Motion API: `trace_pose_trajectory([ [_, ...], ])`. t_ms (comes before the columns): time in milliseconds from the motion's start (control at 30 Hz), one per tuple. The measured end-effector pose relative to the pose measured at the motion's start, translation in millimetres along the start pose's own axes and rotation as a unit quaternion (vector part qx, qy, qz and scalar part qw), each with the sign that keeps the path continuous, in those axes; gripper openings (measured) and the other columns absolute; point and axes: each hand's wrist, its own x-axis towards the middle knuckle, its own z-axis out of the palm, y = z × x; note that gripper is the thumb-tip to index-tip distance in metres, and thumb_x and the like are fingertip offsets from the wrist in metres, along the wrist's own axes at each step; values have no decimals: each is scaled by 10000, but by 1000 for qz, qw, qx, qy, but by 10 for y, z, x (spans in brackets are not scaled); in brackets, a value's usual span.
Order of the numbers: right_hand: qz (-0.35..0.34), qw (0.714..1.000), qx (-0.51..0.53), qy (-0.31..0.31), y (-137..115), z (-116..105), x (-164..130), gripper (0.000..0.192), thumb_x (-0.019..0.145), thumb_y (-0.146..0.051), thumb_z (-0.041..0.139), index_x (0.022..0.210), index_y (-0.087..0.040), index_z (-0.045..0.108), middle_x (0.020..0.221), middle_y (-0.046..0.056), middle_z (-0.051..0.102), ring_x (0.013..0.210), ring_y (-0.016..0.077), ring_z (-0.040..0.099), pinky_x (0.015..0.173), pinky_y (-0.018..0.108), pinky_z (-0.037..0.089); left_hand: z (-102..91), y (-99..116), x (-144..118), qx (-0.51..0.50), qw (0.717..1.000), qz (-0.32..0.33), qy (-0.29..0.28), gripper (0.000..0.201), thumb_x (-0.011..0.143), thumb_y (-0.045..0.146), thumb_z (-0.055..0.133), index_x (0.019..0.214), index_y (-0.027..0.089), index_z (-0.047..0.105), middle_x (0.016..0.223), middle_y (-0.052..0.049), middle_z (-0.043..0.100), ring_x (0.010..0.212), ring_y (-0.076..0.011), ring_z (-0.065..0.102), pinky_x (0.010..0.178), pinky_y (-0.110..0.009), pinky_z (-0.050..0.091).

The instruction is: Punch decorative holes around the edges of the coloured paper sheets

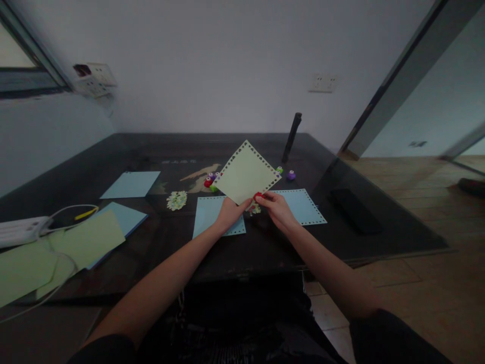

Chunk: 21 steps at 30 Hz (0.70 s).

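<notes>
Dark clothes fill the bottom of the view, and two bare arms reach out from them over a dark counter (113, 151). Both hands meet in the middle.

The left hand (229, 212) pinches the low corner of a green sheet (246, 173). That sheet is held up off the counter, tipped like a diamond, with little holes punched all along its edges. The right hand (276, 208) is closed around a small red punch (258, 195), pressed right at the same low corner of the sheet.

Under the hands lie two blue sheets with holes on their edges, one on the left (210, 215) and one on the right (305, 205). A small heap of paper bits (177, 200) sits just left of them. Behind the green sheet sit a few small punches: a red one (207, 182), a green one (279, 170) and a purple one (291, 175).

Farther left lies a plain blue sheet (131, 184). Near the left edge is a pile of green and blue sheets (87, 240), with a white power strip (20, 230) and its cord beside them. A black flat thing (354, 210) lies on the right side of the counter. A dark stick (292, 136) stands at the back.
</notes>
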Motion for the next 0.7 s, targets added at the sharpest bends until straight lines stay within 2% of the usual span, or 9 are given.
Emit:
trace_pose_trajectory([
  [300, 5, 1000, 4, 0, -7, 18, -3, 210, 588, -308, 778, 724, -175, 689, 739, 7, 665, 707, 133, 563, 765, 294, 405, 1, -26, 12, -20, 1000, -18, 2, 332, 781, 274, 606, 1081, 135, 644, 1116, -109, 666, 1034, -244, 613, 927, -385, 458],
  [467, 9, 1000, 11, -2, -14, 21, -2, 202, 597, -305, 775, 711, -169, 677, 727, 8, 653, 702, 129, 558, 748, 285, 410, 2, -23, 12, -27, 999, -33, 7, 311, 773, 271, 616, 1052, 138, 653, 1010, -97, 703, 999, -247, 628, 891, -382, 480],
  [700, 11, 1000, -5, -7, -35, 32, -8, 214, 606, -319, 766, 738, -181, 668, 768, 17, 653, 734, 142, 571, 774, 304, 424, -19, 41, 14, -20, 999, -41, 5, 246, 781, 283, 598, 960, 129, 670, 893, -74, 724, 778, -207, 670, 761, -327, 517],
])
